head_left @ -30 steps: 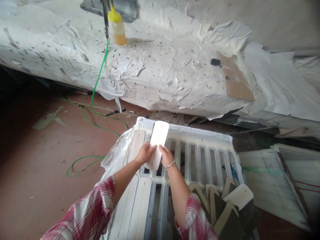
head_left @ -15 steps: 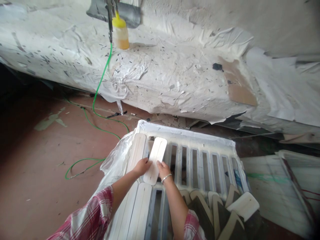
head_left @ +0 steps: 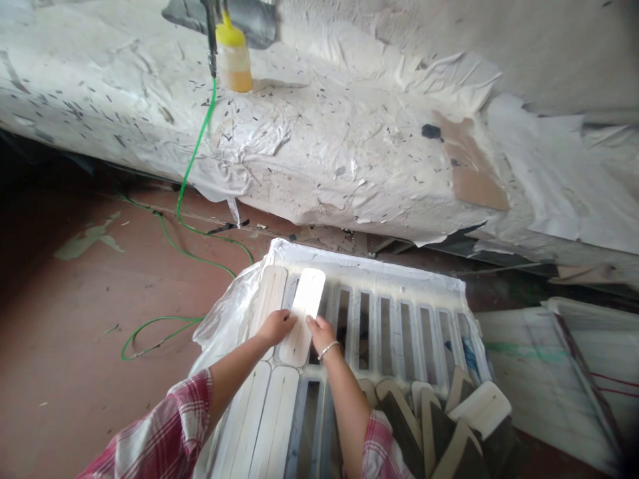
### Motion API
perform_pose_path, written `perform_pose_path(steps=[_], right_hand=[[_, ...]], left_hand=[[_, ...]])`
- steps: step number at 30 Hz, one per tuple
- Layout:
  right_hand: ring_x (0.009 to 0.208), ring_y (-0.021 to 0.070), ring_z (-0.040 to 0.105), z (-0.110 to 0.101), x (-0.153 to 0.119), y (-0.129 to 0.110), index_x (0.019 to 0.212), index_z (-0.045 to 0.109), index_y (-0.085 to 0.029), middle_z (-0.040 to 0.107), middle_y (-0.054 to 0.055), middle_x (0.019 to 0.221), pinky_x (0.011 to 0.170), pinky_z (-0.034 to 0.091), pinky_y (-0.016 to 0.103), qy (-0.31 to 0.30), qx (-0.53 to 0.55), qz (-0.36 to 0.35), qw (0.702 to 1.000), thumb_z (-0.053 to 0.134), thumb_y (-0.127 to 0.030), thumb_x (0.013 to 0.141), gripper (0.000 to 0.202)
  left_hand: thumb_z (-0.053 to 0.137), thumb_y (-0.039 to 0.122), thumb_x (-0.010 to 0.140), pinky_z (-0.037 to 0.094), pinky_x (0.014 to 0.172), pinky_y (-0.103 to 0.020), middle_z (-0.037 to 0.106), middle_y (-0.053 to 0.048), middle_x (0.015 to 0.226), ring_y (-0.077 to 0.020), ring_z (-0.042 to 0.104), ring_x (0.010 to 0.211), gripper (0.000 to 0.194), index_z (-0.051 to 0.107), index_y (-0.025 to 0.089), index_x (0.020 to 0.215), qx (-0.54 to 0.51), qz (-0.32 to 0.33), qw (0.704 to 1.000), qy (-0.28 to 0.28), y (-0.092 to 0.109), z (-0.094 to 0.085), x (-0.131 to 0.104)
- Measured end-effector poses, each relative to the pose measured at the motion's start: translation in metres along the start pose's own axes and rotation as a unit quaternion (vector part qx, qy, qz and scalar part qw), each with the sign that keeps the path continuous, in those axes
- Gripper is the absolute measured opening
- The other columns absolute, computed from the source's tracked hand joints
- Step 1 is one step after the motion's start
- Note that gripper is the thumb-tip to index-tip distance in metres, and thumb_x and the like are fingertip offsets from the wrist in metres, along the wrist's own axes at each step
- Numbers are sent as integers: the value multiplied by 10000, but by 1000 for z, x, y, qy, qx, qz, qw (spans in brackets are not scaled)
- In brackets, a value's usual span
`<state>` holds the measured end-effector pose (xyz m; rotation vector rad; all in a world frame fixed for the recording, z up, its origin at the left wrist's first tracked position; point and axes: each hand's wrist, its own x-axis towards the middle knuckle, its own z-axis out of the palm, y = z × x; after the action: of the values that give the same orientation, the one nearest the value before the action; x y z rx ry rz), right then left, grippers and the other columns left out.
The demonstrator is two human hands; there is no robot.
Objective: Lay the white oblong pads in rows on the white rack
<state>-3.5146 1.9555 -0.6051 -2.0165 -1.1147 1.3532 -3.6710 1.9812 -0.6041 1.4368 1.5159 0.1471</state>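
Both hands hold a pale, rounded-end panel (head_left: 305,299) by its long edges, over the slots of a white slatted rack (head_left: 394,332). My left hand (head_left: 276,327) pinches the panel's left edge, close beside another pale panel (head_left: 272,293) lying on the rack. On the opposite edge, my right hand (head_left: 322,332), with a bracelet at the wrist, grips with its thumb on top. Two more pale panels (head_left: 279,416) lie side by side on the nearer row. Loose dark-and-beige pieces (head_left: 439,426) are heaped at the rack's right.
Behind the rack runs a bench (head_left: 319,159) covered in stained white sheeting. A yellow-topped bottle (head_left: 234,60) stands on it beside a tool with a green hose (head_left: 197,146) trailing to the reddish floor (head_left: 74,319). Brown cardboard (head_left: 474,173) lies at the bench's right.
The held panel has moved slightly left, closer to the panel beside it, and lies more in line with it. Both hands have moved with it. The view has shifted a little.
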Motion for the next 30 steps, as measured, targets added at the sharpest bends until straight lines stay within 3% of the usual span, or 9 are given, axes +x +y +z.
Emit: perform_pose_path(steps=[4, 8, 14, 18, 24, 30], right_hand=[[439, 101, 500, -3, 19, -7, 681, 569, -183, 547, -47, 510, 481, 389, 223, -14, -109, 9, 994, 583, -364, 800, 218], [465, 86, 550, 0, 23, -16, 794, 617, -176, 628, -22, 617, 527, 404, 205, -9, -175, 4, 985, 528, -247, 852, 128], [764, 167, 649, 7, 29, -31, 956, 608, -151, 701, 72, 857, 656, 428, 238, 38, -245, 1, 969, 556, -300, 855, 188], [701, 143, 649, 9, 36, -29, 939, 596, -174, 707, 43, 868, 614, 422, 222, 39, -265, 7, 963, 534, -357, 863, 208], [665, 149, 646, 13, 40, -35, 865, 616, -179, 708, 41, 793, 599, 405, 236, 26, -308, 6, 951, 531, -316, 861, 162], [854, 196, 653, 16, 36, -42, 908, 624, -164, 711, 85, 892, 686, 426, 260, 30, -354, 3, 935, 529, -301, 873, 171]], left_hand=[[531, 338, 808, 245, 553, -266, 385, 6, 502, -120, 365, 516, 345, 411, 159, 539, 19, -32, 999, 3, 0, -10, 6], [524, 328, 816, 264, 562, -257, 410, -2, 468, -117, 384, 499, 358, 455, 149, 514, 14, -54, 998, 13, -4, -8, 4], [450, 458, 856, 314, 573, -227, 475, -8, 492, -122, 463, 557, 431, 512, 145, 566, -27, -53, 997, 50, -18, 3, -5], [421, 534, 844, 352, 583, -217, 527, -18, 538, -132, 512, 594, 469, 565, 146, 623, -33, -61, 996, 52, -21, 4, -8], [438, 481, 843, 357, 618, -247, 583, -60, 626, -168, 551, 696, 435, 561, 154, 584, 61, -57, 996, 35, -14, -7, -2], [491, 451, 838, 410, 680, -313, 648, -128, 862, -264, 602, 856, 361, 667, 142, 772, 196, -83, 977, -12, 0, -20, 7]])
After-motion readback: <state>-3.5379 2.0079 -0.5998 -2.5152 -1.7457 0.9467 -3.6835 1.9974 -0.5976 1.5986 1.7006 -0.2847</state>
